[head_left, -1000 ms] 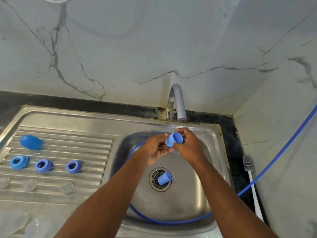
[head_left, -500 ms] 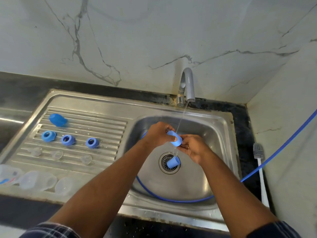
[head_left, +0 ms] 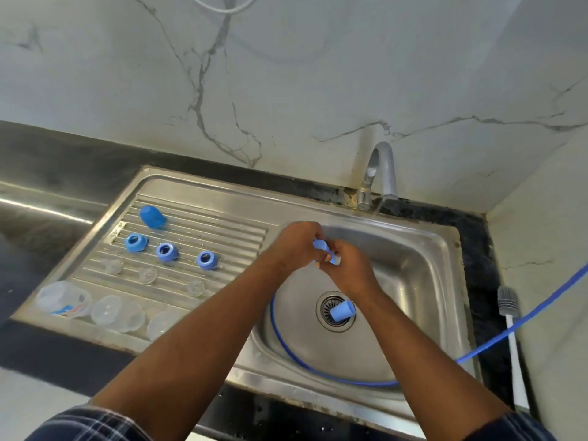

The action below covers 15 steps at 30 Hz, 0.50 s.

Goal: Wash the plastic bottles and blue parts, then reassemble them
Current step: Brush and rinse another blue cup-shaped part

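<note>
Small blue plastic cap (head_left: 319, 244): over the stainless steel sink basin (head_left: 423, 275), fingers of left hand (head_left: 297, 248) and right hand (head_left: 351, 273) clamped round it; washing in progress. Second blue plastic cap (head_left: 342, 311): on the drain (head_left: 324, 308), apparently pending. Three blue plastic rings (head_left: 166, 252), clear plastic bottles (head_left: 116, 313): separate on drainboard (head_left: 222, 237); reassembly outstanding.

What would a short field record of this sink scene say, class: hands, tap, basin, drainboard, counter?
hands: left hand and right hand both grip one blue cap above the basin
water: tap running
basin: second blue cap on the drain; blue hose curves through
drainboard: three blue rings, blue dome, clear bottles
counter: brush right of the basin
</note>
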### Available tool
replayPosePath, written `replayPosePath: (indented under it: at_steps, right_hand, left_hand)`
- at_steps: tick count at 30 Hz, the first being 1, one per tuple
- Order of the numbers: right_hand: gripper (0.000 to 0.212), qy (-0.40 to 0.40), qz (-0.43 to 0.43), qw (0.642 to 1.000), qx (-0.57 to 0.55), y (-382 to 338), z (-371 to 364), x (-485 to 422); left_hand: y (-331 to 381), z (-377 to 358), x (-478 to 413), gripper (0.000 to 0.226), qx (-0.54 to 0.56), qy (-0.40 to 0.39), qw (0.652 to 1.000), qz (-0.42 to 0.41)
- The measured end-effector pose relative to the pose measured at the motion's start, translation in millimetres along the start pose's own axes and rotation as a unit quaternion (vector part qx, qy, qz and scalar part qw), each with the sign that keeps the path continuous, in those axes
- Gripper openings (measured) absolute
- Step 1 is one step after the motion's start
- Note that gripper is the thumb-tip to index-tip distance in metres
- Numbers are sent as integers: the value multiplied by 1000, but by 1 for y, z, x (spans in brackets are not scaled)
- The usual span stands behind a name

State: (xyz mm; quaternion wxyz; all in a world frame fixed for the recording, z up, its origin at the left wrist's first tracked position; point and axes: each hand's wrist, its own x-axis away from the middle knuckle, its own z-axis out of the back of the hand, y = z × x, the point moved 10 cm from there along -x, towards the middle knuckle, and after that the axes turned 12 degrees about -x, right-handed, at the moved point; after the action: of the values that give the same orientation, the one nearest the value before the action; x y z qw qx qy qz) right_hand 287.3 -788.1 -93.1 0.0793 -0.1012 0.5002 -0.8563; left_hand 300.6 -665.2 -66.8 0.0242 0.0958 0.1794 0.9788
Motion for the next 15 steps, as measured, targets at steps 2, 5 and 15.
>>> replayPosePath:
  at_steps: [2, 5, 15]
  right_hand:
    - [22, 16, 30, 999, 22, -19, -16, -6]
    - [22, 2, 46, 999, 26, -45, -54, -20]
    - [23, -71, 40, 994, 73, -126, -218, -91]
  left_hand:
    - [-26, 12, 5, 38, 18, 2, 1000, 11]
    - [-69, 31, 11, 38, 43, -4, 999, 21]
    - [-267, 104, 22, 26, 37, -1, 991, 127]
